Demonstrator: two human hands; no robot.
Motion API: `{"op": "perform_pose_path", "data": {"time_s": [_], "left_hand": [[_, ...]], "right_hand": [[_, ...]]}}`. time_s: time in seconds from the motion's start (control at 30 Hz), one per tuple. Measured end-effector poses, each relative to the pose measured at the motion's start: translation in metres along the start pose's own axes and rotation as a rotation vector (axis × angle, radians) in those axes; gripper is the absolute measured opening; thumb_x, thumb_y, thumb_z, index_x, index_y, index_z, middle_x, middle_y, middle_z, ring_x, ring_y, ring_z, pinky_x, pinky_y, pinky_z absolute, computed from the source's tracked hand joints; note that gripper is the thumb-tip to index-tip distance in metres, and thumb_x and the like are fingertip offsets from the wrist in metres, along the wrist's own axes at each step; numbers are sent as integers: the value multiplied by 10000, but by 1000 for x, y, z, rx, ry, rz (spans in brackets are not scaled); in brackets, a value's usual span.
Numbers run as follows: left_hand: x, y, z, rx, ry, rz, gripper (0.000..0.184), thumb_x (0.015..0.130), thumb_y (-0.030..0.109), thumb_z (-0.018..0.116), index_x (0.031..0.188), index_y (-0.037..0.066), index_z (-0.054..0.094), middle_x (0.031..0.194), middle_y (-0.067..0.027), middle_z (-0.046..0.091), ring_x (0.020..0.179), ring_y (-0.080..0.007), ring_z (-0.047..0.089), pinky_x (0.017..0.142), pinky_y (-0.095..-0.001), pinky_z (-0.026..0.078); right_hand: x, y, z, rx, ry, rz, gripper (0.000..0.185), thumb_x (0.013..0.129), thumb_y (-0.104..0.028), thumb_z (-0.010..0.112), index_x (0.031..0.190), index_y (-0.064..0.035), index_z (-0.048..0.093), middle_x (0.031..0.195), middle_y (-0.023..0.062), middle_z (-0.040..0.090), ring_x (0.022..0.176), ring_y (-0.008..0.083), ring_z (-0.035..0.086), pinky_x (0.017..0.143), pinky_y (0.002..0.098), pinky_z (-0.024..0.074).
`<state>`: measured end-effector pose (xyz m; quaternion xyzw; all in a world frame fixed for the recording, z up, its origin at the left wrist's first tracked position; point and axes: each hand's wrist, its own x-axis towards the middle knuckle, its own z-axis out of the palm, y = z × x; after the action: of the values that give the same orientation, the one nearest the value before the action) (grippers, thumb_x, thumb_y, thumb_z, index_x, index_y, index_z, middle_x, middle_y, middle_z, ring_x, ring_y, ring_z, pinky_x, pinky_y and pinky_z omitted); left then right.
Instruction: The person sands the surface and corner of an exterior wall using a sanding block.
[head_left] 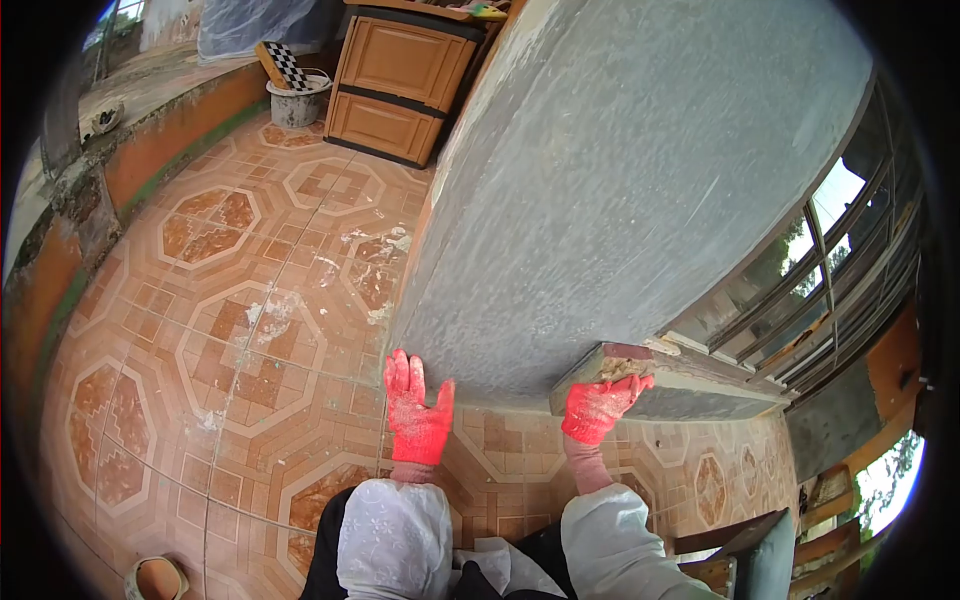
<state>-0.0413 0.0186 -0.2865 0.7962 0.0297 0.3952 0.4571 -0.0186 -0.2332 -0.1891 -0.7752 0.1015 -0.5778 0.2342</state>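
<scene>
A grey, plastered wall (620,190) rises in front of me, its surface streaked and slightly mottled. My left hand (415,410), in a dusty red glove, is open with fingers and thumb spread at the wall's lower left edge. Low on the right of the wall, my right hand (600,410), in a matching glove, is closed round a flat wooden block (625,363). The block's long side appears to lie against the wall, and my fingers hide part of its back. I cannot tell its exact kind.
Patterned tiles with white splashes cover the floor (270,370). A brown drawer cabinet (400,75) and a stained bucket (297,103) holding a checkered board (285,65) stand behind. A barred window (810,260) is at right, a dark metal-like stand (745,545) below it.
</scene>
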Motion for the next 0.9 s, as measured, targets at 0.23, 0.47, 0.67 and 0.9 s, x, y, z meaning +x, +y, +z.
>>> {"op": "perform_pose_path", "data": {"time_s": [0.23,0.47,0.67,0.9], "left_hand": [[2,1,1,13,34,4,705,798,223,830,1375,-21,505,1536,-277,404,1425,-492,371,1166,-581,322],[6,11,-6,-23,102,-126,709,781,203,829,1372,-19,507,1512,-263,434,1379,-481,418,1152,-569,346],[6,20,-15,16,105,-24,673,828,201,798,1379,-53,507,1537,-249,400,1387,-453,414,1156,-524,363],[-2,76,-9,-159,52,424,884,747,236,858,1453,15,374,1474,-234,425,1364,-460,445,1143,-608,361]], "right_hand": [[221,-89,-24,-127,262,-383,239,984,-84,516,1205,7,523,1012,137,553,913,252,567,814,326,464],[37,-70,19,-121,224,-275,351,932,-168,590,1234,-5,514,1256,214,504,1174,304,508,982,388,421],[73,-118,14,-181,216,-348,434,940,-132,568,1340,6,469,1383,227,467,1334,371,461,1121,433,381],[135,-194,-10,-189,205,-355,669,853,-14,595,1470,23,337,1350,253,404,1246,372,493,1026,434,421]]}}
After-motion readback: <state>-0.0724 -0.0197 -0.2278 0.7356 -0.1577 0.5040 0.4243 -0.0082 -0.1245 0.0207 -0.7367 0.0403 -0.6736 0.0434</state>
